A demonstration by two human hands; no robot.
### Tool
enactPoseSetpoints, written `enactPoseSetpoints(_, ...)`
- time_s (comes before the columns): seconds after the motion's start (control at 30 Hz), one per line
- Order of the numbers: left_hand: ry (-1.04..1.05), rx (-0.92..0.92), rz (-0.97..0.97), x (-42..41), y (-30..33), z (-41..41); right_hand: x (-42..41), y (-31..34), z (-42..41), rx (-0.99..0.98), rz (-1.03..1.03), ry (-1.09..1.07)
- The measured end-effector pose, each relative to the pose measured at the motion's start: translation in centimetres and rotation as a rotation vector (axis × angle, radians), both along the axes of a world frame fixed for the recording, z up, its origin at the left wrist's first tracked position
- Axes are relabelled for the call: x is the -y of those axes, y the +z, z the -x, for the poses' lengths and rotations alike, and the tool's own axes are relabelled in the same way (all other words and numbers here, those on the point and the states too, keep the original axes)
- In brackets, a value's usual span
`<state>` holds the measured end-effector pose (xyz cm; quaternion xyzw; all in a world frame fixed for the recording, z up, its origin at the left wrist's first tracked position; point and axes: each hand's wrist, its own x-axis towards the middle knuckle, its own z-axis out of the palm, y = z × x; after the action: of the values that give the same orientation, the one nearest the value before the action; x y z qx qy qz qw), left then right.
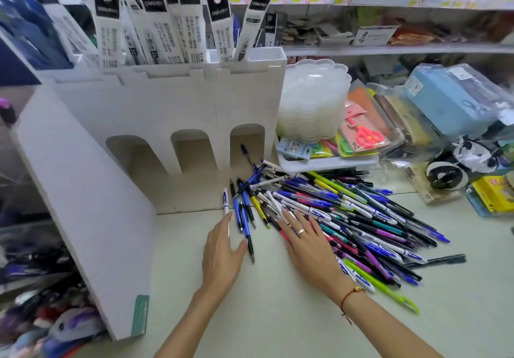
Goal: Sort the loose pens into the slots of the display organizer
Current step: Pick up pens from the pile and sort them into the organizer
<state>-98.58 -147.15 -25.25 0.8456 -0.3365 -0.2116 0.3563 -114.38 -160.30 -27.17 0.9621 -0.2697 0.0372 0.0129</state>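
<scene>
Presently, both hands lie flat with fingers extended: right hand [303,242] on the pen pile [361,215], left hand [221,252] beside it, below the white organizer [167,112]

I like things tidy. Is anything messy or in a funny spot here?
Yes. The pens lie in a jumbled heap on the counter, crossing every way, while the organizer has arched slots standing nearly empty. One blue pen leans alone in the right-hand slot.
</scene>
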Motion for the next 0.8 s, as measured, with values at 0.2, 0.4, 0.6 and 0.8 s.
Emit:
enactPoseSetpoints(0.2, 0.154, -0.085, -0.039, 1.5, 0.5, -1.9, -1.6, 2.2, -0.7, 0.124, -0.084, -0.272)
enactPoseSetpoints(0.4, 0.012, -0.007, -0.172, 4.1, 0.7, -1.6, -1.9, 2.0, -0.8, -0.032, -0.046, -0.266)
enactPoseSetpoints(0.6, 0.004, 0.08, -0.249, 3.1, 0.9, -1.8, -1.4, 3.8, -3.6, -0.183, -0.042, -0.243)
enactPoseSetpoints(0.8, -0.089, 0.319, -0.551, 2.0, 2.5, -3.3, -1.1, 4.1, -4.0, -0.273, -0.065, -0.231)
